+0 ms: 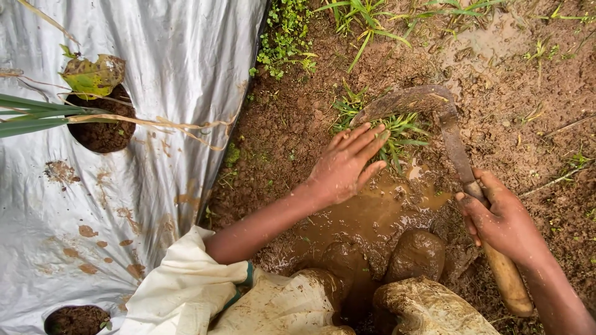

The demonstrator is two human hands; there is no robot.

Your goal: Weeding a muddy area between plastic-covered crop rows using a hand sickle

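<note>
Your right hand (496, 217) is clenched around the wooden handle (506, 273) of a sickle (434, 118), gripping it near the top where the wood meets the metal. The curved, mud-caked blade (406, 99) arcs up and over to the left, hooking around the far side of a small tuft of grass (397, 133). Your left hand (344, 164) is released and flat, fingers (363, 139) together and pointing toward the blade, resting on the near edge of that same tuft — whether the fingertips actually touch the metal is hard to tell, since mud and leaves cover the spot.

Just below your left hand lies a puddle of brown water (372, 214), and your two muddy boots (416, 254) stand at its near edge, between your arms. A cream sleeve (186, 285) with a green cuff is pushed up your left arm.

To your left a silvery plastic mulch sheet (180, 74) covers the ground, splashed with mud. It has round planting holes — one (102, 130) holds dark soil and a yellowing leaf (93, 74), another (74, 319) sits at the bottom corner. Long green blades (31, 115) reach in from the left edge. More weeds (288, 40) grow in the bare wet soil beyond the sheet
</note>
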